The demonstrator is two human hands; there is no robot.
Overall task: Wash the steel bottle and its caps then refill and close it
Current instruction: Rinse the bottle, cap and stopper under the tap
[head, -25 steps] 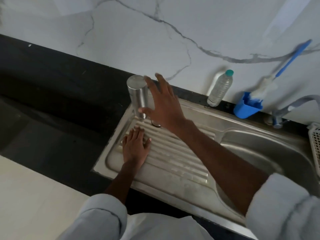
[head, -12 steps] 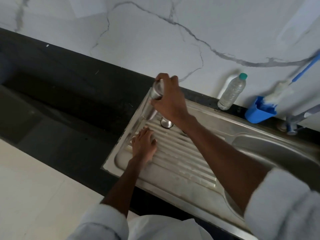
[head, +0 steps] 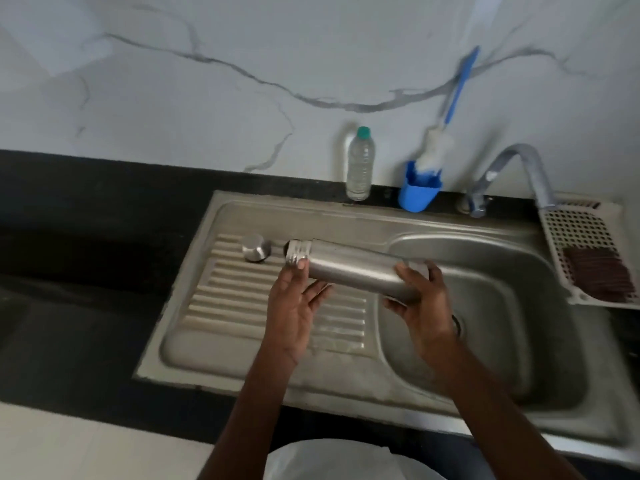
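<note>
Bottle horizontal above the seam between drainboard and basin, that is how you hold it: your right hand wraps the base end with fingers curled under and thumb over the top, and your left hand meets the neck end with the thumb tip against the threaded neck while the other fingers spread loose beneath, more a steadying touch than a grip. The neck is bare and its mouth points left, which suggests you have it uncapped and laid flat either to look inside or to swing it toward the water. One steel cap sits on the ribbed drainboard just left of the neck, apart from it and within easy reach of your left hand; I cannot tell whether a second cap is anywhere in view. The tap stands at the far right, its spout over the basin, so the bottle likely needs to travel right and tip mouth-up under it. Along the back ledge stand a clear plastic bottle and a blue holder with a bottle brush leaning on the wall. A white perforated basket with a dark scrub pad overhangs the basin's right edge, close beside the spout; mind it when you bring the base end round.
</note>
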